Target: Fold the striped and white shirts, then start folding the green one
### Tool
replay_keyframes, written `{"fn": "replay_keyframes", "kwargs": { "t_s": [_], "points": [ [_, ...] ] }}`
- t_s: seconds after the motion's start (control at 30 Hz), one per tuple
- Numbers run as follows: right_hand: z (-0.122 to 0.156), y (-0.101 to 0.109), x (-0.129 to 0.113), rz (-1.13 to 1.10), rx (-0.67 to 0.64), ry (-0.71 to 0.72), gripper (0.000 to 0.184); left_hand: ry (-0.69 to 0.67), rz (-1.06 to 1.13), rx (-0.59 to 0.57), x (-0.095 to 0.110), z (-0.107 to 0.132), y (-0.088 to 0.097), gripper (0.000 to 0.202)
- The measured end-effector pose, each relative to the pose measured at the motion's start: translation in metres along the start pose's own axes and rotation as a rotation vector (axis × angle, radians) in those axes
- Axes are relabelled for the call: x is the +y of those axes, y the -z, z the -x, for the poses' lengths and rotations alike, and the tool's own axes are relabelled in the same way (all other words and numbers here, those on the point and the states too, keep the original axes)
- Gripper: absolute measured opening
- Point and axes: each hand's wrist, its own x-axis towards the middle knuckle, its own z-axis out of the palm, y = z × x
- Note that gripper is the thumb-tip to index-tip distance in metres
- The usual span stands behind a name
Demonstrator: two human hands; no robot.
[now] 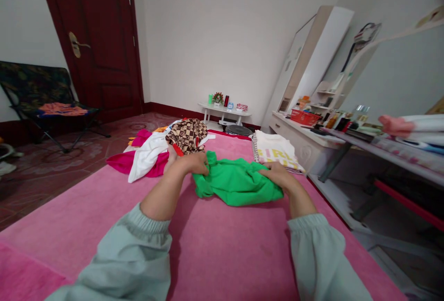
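Observation:
A bright green piece of clothing (239, 183), crumpled, stretches between my two hands above the pink bed cover (222, 254). My left hand (197, 164) is closed on its left end, where the cloth is bunched. At the opposite end my right hand (277, 176) grips the cloth, fingers partly hidden by it. Beyond my left hand lies a loose heap of clothes, with a brown checked garment (187, 135), a white one (149, 153) and magenta cloth (121, 163). Past my right hand rests a folded white garment with yellow lettering (275, 149).
A dressing table (294, 130) with a red basket (305, 117) and bottles runs along the right, beside a shelf. A low white table (225, 109) stands against the far wall. On the left are a folding chair (52, 93) and a dark red door (93, 37).

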Motion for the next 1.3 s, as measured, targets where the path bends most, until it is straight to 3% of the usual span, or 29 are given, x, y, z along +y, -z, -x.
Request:
{"fn": "replay_keyframes", "kwargs": {
  "t_s": [0.1, 0.17, 0.2, 0.23, 0.33, 0.4, 0.47, 0.53, 0.63, 0.73, 0.83, 0.93, 1.07, 1.2, 1.3],
  "points": [
    [0.030, 0.014, -0.036, -0.180, -0.406, 0.160, 0.027, -0.117, 0.048, -0.446, 0.031, 0.020, 0.022, 0.018],
    [0.039, 0.019, -0.048, -0.195, -0.556, 0.215, 0.026, -0.237, 0.186, -0.674, 0.049, 0.030, 0.032, 0.021],
    [0.037, 0.019, -0.049, -0.222, -0.524, 0.236, 0.027, -0.278, 0.282, -0.663, 0.054, 0.032, 0.033, 0.025],
    [0.032, 0.018, -0.047, -0.285, -0.413, 0.264, 0.028, -0.297, 0.382, -0.549, 0.056, 0.030, 0.032, 0.032],
    [-0.002, 0.007, -0.021, -0.605, 0.180, 0.383, 0.049, -0.314, 0.562, 0.073, 0.036, 0.012, 0.019, 0.051],
    [-0.029, -0.004, 0.004, -0.713, 0.472, 0.397, 0.070, -0.315, 0.475, 0.409, 0.009, -0.008, 0.004, 0.060],
    [-0.050, -0.019, 0.028, -0.679, 0.555, 0.283, 0.076, -0.277, 0.301, 0.543, -0.018, -0.024, -0.015, 0.069],
    [-0.062, -0.037, 0.045, -0.610, 0.511, 0.128, 0.068, -0.242, 0.147, 0.507, -0.035, -0.032, -0.035, 0.065],
    [-0.066, -0.066, 0.054, -0.574, 0.375, 0.023, 0.059, -0.274, -0.070, 0.358, -0.040, -0.030, -0.062, 0.054],
    [-0.061, -0.087, 0.047, -0.546, 0.273, 0.087, 0.056, -0.305, -0.234, 0.190, -0.031, -0.020, -0.082, 0.060],
    [-0.053, -0.096, 0.038, -0.449, 0.118, 0.255, 0.048, -0.273, -0.229, 0.059, -0.025, -0.013, -0.093, 0.071],
    [-0.047, -0.099, 0.033, -0.339, 0.007, 0.376, 0.032, -0.227, -0.158, 0.050, -0.024, -0.012, -0.098, 0.053],
    [-0.045, -0.099, 0.026, -0.323, 0.052, 0.420, 0.024, -0.136, -0.024, 0.075, -0.022, -0.017, -0.096, 0.021],
    [-0.038, -0.096, 0.005, -0.313, 0.001, 0.544, 0.017, -0.014, 0.189, 0.106, -0.016, -0.022, -0.092, 0.032],
    [-0.027, -0.098, -0.010, -0.259, -0.150, 0.581, 0.018, 0.096, 0.360, 0.137, -0.014, -0.025, -0.091, 0.034]
  ]
}}
